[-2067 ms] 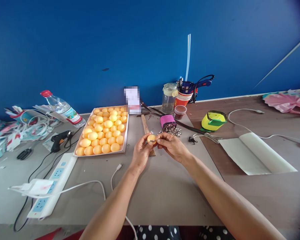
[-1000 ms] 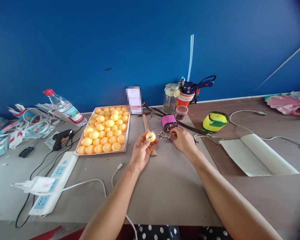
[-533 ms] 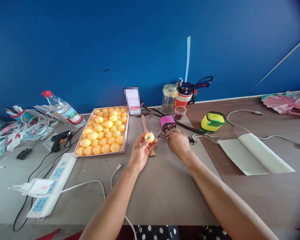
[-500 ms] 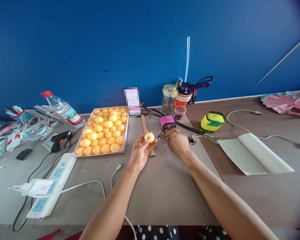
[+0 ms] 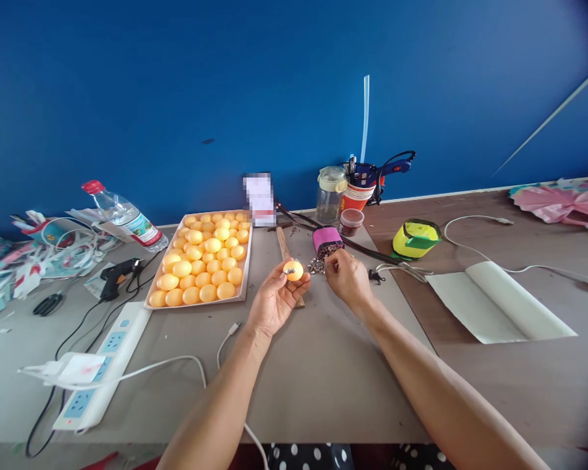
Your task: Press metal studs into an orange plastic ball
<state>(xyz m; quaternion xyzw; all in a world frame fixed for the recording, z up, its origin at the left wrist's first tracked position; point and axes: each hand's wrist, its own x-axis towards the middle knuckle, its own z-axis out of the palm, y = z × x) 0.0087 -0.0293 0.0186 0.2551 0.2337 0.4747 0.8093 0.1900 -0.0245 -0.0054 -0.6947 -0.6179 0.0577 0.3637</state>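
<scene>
My left hand point(image 5: 276, 301) holds an orange table tennis ball point(image 5: 293, 270) between its fingertips. Small dark and silvery bits show on the ball's upper side. To the right, my right hand point(image 5: 349, 277) is closed in a pinch beside a heap of small shiny metal pieces point(image 5: 316, 266); whatever sits between its fingertips is hidden. Behind the heap lies a pink-purple container point(image 5: 327, 240), tipped toward me, with more small pieces at its mouth. A wooden strip point(image 5: 283, 243) runs along the table, partly covered by my left hand.
At left stands a shallow box point(image 5: 245, 287) of similar orange balls. Nearby are a water bottle point(image 5: 134, 224), a glue gun point(image 5: 114, 279) and a power strip point(image 5: 115, 339). A clear jar point(image 5: 329, 199), a yellow container point(image 5: 415, 239) and curled paper point(image 5: 500, 307) are toward the right.
My right hand has lifted slightly from the metal heap, its fingers drawn together, and more of the heap shows. My left hand keeps the ball, its fingers slightly more spread.
</scene>
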